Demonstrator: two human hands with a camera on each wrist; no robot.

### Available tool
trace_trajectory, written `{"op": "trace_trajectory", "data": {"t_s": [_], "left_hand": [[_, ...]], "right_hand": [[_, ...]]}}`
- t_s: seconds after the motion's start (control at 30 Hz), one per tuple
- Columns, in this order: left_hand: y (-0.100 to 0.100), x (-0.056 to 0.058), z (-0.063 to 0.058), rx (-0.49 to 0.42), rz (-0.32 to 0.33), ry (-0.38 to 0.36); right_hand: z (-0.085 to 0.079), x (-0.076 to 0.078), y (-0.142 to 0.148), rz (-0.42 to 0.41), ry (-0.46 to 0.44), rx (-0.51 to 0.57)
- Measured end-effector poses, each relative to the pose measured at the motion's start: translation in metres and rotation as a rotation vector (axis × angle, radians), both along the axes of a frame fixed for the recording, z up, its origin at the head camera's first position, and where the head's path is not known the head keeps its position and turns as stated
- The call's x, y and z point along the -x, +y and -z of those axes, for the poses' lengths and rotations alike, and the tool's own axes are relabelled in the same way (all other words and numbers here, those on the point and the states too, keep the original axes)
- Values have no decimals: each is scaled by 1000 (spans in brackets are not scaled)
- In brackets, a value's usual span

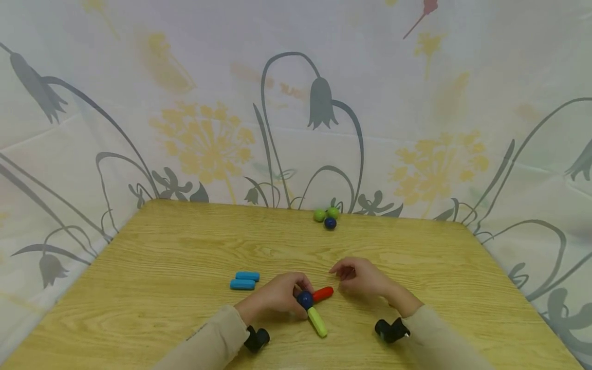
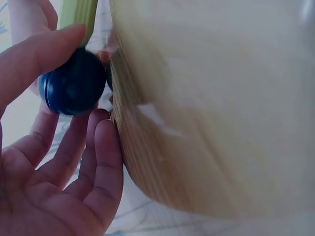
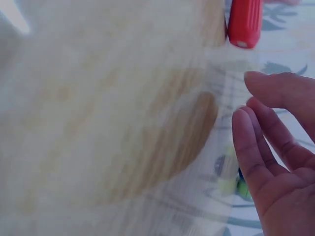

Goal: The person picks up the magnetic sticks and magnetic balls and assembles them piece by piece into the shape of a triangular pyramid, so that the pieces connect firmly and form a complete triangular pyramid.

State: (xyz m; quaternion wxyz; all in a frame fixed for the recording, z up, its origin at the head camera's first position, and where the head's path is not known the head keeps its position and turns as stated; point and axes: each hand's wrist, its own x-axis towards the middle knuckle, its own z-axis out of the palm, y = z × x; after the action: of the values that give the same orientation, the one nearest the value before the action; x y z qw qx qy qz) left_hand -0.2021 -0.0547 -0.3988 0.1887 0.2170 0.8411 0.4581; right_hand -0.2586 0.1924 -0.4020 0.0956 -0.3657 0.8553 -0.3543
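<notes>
In the head view my left hand (image 1: 281,294) grips a dark blue ball (image 1: 305,300) near the middle of the table. From that ball a red rod (image 1: 323,294) sticks out to the right, and a yellow-green rod (image 1: 317,322) points toward the front. The left wrist view has the thumb lying across the joint between ball (image 2: 74,86) and green rod (image 2: 78,17). Just right of the red rod's end hovers my right hand (image 1: 363,277), its fingers loosely bent around nothing. A gap separates it from the red rod (image 3: 245,22) in the right wrist view.
Two light blue rods (image 1: 242,284) lie side by side to the left of my left hand. Toward the back edge sit two green balls (image 1: 319,215) and another dark blue ball (image 1: 330,223). A flower-patterned cloth (image 1: 287,154) rises behind the wooden table (image 1: 185,246).
</notes>
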Motion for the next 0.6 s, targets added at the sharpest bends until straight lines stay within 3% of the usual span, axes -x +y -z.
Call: {"op": "trace_trajectory", "data": {"t_s": [0.6], "left_hand": [[-1, -1, -2, 15, -7, -42]], "right_hand": [[3, 42, -6, 218, 72, 20]]}}
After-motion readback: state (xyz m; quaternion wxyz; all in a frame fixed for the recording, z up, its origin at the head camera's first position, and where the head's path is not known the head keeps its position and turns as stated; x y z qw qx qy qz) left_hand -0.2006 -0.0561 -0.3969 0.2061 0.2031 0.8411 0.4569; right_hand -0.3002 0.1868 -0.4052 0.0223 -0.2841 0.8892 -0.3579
